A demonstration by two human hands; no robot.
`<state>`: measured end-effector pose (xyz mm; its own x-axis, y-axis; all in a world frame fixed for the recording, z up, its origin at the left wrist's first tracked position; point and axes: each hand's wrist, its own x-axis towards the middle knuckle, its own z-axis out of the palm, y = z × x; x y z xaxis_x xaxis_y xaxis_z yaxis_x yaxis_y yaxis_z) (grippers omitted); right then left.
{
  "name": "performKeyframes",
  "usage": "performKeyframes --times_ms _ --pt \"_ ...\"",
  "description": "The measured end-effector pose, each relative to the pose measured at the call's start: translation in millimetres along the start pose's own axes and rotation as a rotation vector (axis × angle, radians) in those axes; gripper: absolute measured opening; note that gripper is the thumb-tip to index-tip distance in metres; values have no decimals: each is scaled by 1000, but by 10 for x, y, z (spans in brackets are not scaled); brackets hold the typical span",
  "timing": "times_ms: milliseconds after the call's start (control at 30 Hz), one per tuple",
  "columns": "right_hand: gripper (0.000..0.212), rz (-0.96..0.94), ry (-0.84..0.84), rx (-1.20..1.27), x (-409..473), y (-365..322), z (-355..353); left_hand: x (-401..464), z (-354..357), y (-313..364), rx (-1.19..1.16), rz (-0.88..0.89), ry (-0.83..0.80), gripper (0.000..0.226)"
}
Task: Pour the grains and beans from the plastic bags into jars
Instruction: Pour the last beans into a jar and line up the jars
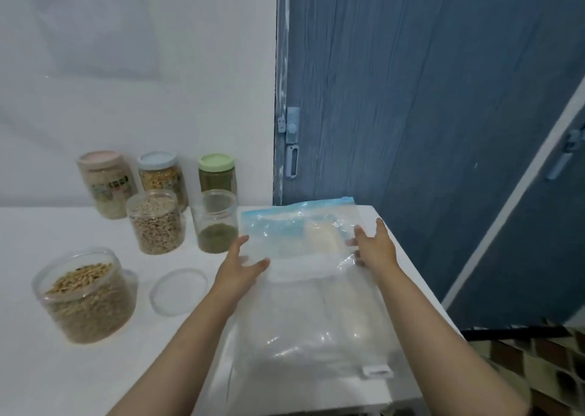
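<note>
— Where is the plastic bag (pixel 311 292) found?
— It is laid flat on the white counter (pixel 38 381), at the right, near the blue door (pixel 427 99); its far blue-edged end is flanked by both hands.
— And the hands?
— The left hand (pixel 242 265) is spread open, fingers touching the bag's left edge. The right hand (pixel 373 246) is opened too, pressed on the right edge. An open jar (pixel 215 221) of green beans is seen just left.

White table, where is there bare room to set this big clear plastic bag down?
The white table is bare in front of the wide open jar of pale grains, left of the left forearm. Also far left, behind that jar. It is crowded near the wall: five jars, and a loose clear round lid lying beside the left hand.
</note>
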<state>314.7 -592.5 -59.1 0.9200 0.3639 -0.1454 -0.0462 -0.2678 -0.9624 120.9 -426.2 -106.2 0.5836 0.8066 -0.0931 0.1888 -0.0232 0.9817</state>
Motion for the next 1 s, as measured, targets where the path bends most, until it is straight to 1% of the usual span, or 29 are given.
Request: performKeyframes --times_ms 67,100,167,233,267,400,500,567,633,767,800,833,867,900,933,1000 --pt "60 128 -108 132 72 53 -75 67 11 -87 60 10 22 55" --pt "57 136 -124 145 94 90 -118 83 -1 -113 102 29 40 49" --pt "55 75 -78 15 142 215 -216 119 -34 -156 224 48 81 43" --pt "57 18 -19 -113 186 361 -297 151 -51 -200 341 68 108 44" --pt "56 9 -30 -161 186 413 -325 155 -50 -217 386 80 120 45" --pt "44 22 -230 -372 147 493 -296 183 -28 -268 473 89 137 52" --pt "38 -48 -274 -444 83 429 -260 193 -5 -326 495 93 114 55" --pt "27 -38 -319 -472 87 415 -249 182 3 -361 500 100 107 55" --pt "25 -31 -296 -491 99 417 -231 174 11 -385 526 101 95 56" --pt "33 -61 -127 -383 121 420 -209 173 53 -416 586 126 73 58" --pt "30 -78 -99 -379 106 394 -212 172 60 -422 606 136 71 58" --pt "21 -95 -90 -384 91 371 -214 172 66 -429 629 145 68 58" --pt "11 -98 -104 -392 91 362 -208 172 70 -434 646 147 67 58" --pt "5 -92 -130 -402 78 341 -204 171 70 -433 653 145 67 57" --pt "10 -80 -163 -404 74 333 -204 168 69 -435 649 140 67 56" --pt "26 -63 -227 -366 67 329 -219 166 65 -443 628 138 74 56"
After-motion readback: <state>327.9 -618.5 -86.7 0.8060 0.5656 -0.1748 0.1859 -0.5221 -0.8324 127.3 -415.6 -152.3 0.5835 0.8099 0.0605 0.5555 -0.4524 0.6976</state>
